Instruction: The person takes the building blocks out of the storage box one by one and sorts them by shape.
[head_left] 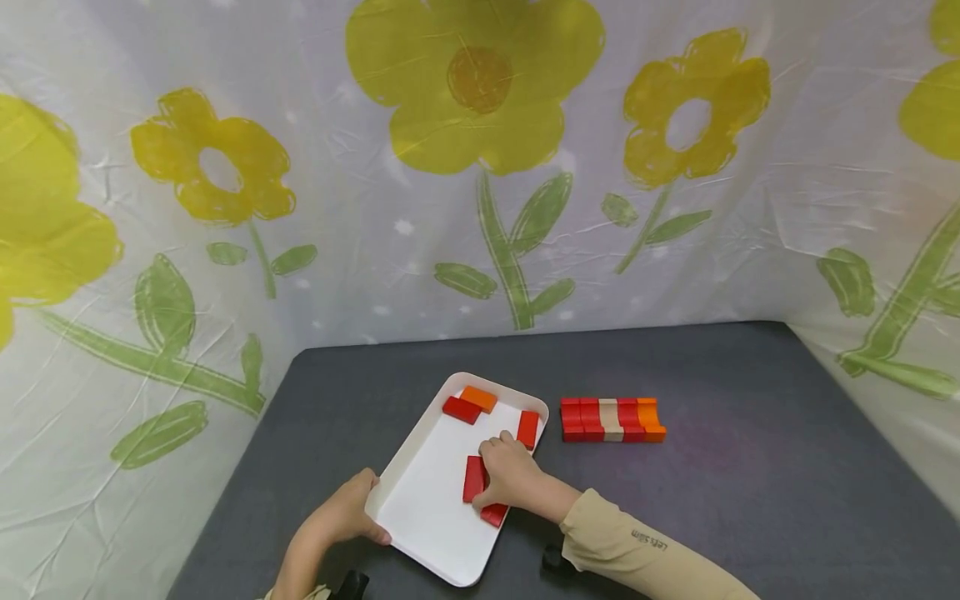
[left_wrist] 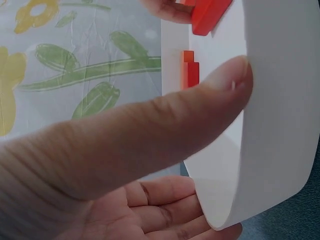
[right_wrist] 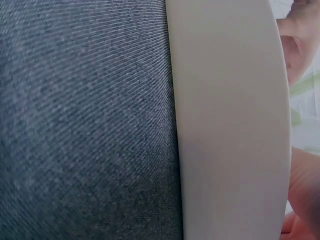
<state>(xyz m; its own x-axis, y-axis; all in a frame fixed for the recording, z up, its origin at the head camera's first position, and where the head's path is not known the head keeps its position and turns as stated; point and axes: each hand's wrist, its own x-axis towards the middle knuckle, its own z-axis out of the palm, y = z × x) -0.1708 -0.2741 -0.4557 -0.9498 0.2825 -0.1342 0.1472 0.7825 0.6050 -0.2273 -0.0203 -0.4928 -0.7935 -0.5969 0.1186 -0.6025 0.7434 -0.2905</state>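
My left hand [head_left: 341, 512] grips the near left corner of a white tray [head_left: 427, 517]. Its thumb lies over the rim in the left wrist view, with the fingers under the outside. My right hand [head_left: 513, 475] reaches over the tray's right side, thumb and fingers curled about a red block that its palm largely hides. Beside the thumb lies a red block [head_left: 473, 478], and another red block [head_left: 494, 514] shows just below the hand. Farther up the tray are a red block [head_left: 528, 429], an orange block [head_left: 478, 399] and a red block [head_left: 461, 409].
Right of the tray, a row of red, beige and orange blocks [head_left: 612, 420] stands side by side on the dark grey table [head_left: 720, 500]. A flower-printed sheet [head_left: 360, 250] hangs behind the table and along its sides.
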